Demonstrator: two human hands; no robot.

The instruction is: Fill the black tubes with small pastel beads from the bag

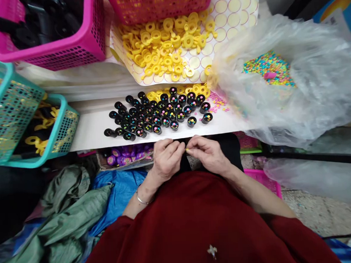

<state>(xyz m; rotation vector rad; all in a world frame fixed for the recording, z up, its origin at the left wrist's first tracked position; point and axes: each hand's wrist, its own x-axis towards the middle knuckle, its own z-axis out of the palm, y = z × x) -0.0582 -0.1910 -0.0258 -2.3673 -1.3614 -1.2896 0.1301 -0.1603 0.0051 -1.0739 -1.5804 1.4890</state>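
Observation:
My left hand [167, 158] is just off the front edge of the white shelf [90, 138], fingers bent and pressed together; what they hold, if anything, is hidden. Close to its right, my right hand [208, 154] pinches a small yellow piece [187, 149] between thumb and fingertips; most of it is covered. Beyond both hands, many small black cups [157, 129] stand grouped on the shelf, holding colourful pellets. Behind the cups lie yellow ring-shaped pieces [201, 90], and loose pink pellets [218, 102] are scattered to their right.
A larger heap of yellow ring pieces [167, 41] covers a circle-printed sheet [228, 7]. Pink baskets [96, 41] and teal baskets [65, 125] stand at the back and left. A clear plastic bag of pellets [269, 69] fills the right. Below is a box of purple packets [126, 155].

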